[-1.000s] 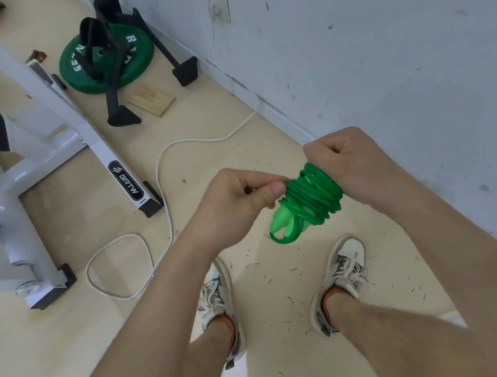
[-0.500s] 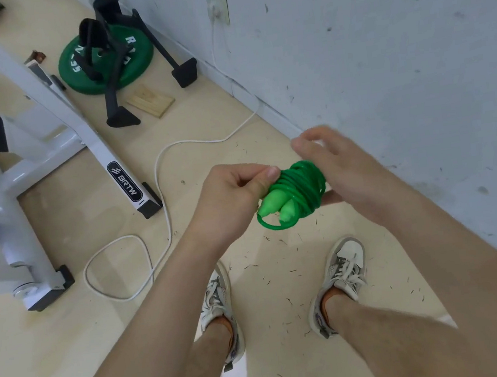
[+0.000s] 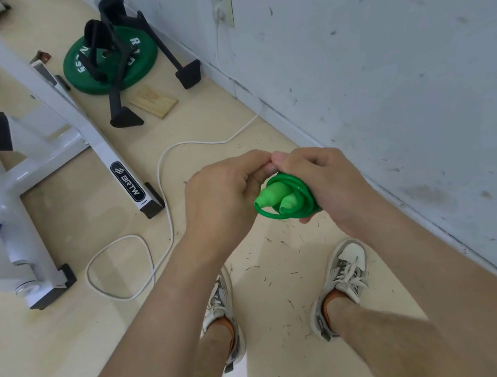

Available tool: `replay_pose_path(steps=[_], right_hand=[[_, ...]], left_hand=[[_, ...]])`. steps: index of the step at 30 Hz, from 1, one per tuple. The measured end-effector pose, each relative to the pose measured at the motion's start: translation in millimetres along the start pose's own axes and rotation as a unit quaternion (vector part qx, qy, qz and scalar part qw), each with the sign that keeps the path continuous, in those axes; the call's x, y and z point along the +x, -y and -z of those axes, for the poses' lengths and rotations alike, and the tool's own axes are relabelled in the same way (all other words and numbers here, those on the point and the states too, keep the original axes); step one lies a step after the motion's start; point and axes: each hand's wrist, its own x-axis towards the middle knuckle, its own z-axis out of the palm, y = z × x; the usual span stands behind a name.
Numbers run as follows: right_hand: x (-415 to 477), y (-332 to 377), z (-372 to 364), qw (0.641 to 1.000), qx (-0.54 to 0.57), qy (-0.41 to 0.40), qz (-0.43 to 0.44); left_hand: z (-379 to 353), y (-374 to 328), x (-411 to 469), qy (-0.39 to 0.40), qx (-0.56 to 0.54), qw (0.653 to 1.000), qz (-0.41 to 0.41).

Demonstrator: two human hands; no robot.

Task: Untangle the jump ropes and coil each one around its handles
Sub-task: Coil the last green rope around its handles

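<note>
- To the right of both hands, a pale scuffed wall [image 3: 397, 60] runs the whole way down, with a socket [image 3: 221, 5] high beyond them.
- Below the hands lies a cream floor [image 3: 71, 335] strewn with small dark specks.
- Far left of the hands stands a white metal frame [image 3: 75, 115] with black end caps.
- Beyond the hands, a green weight plate [image 3: 144, 63] lies flat under a black stand [image 3: 116, 79], with a wooden block [image 3: 154, 101] just beside it.
- A white cable [image 3: 163, 183] drops from the socket and loops across the floor left of the left hand.
- Two pale shoes [image 3: 346, 270] stand on the floor beneath the hands.
- Left hand [image 3: 223, 197]: fingers curled, pinching the top edge of the bundle, fingertips meeting the right thumb.
- Right hand [image 3: 324, 179]: clasped round the far side of the bundle, thumb on top, fingers beneath.
- The green jump rope [image 3: 303, 198] is between the hands, held in the air, wound in tight loops.
- Its two handles [image 3: 268, 198] poke out of the coil side by side, towards the left hand.
</note>
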Motion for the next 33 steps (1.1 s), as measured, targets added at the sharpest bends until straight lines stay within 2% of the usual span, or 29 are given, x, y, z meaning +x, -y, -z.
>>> replay_pose_path(steps=[6, 11, 14, 19, 21, 26, 29, 33], right_hand=[[-1.6, 1.1, -2.8, 0.993, -0.065, -0.075, 0.066], [-2.0, -3.2, 3.4, 0.987, -0.065, -0.118, 0.093], [-0.7, -3.9, 10.2, 0.987, -0.068, -0.123, 0.079], [-0.9, 2.7, 14.4, 0.991, -0.121, 0.052, -0.011], [-0.5, 2.6, 16.2, 0.987, -0.135, 0.083, -0.031], [0.6, 2.4, 21.1, 0.984, -0.142, 0.101, -0.044], [2.5, 4.0, 26.7, 0.985, -0.146, 0.085, -0.029], [4.5, 1.5, 35.6, 0.982, -0.162, 0.087, -0.032]], left_hand=[[-0.6, 8.5, 3.8, 0.003, -0.069, 0.997, 0.027], [-5.1, -0.6, 7.7, 0.067, -0.187, 0.976, 0.086], [-2.5, -0.6, 4.2, 0.092, -0.21, 0.966, 0.117], [0.7, 5.3, -3.9, 0.087, -0.071, 0.992, 0.059], [2.1, 7.2, -4.1, 0.093, -0.047, 0.994, 0.047], [5.3, 9.7, -0.3, 0.103, -0.017, 0.994, 0.038], [2.3, 5.3, 0.1, 0.188, 0.072, 0.979, 0.011], [-0.5, -5.0, 0.8, 0.304, 0.129, 0.943, 0.03]])
